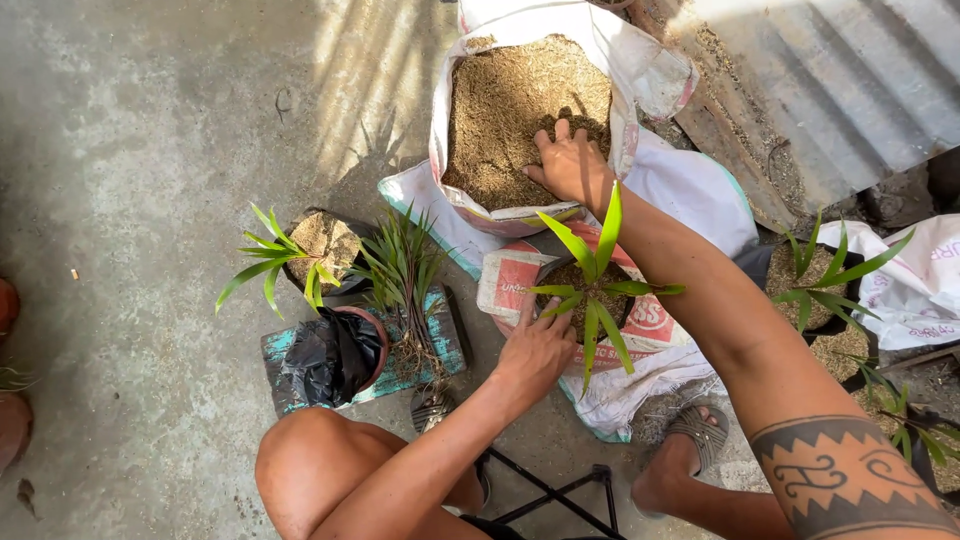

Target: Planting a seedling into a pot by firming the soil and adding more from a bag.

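Observation:
My right hand (570,162) is pressed into the brown husk-like potting mix inside a large white sack (640,70), fingers dug into the material. My left hand (535,350) grips the rim of a small black bag pot (560,275) that holds a young green plant with long pointed leaves (593,290). That pot stands on a folded white and red sack (505,280) just below the big sack.
At the left stand a potted seedling (300,255), a bundle of bare-root seedlings (405,290) on a teal board (450,345), and a clay pot stuffed with black plastic (335,355). More potted plants (815,285) sit at the right. Corrugated metal sheet (840,80) lies top right.

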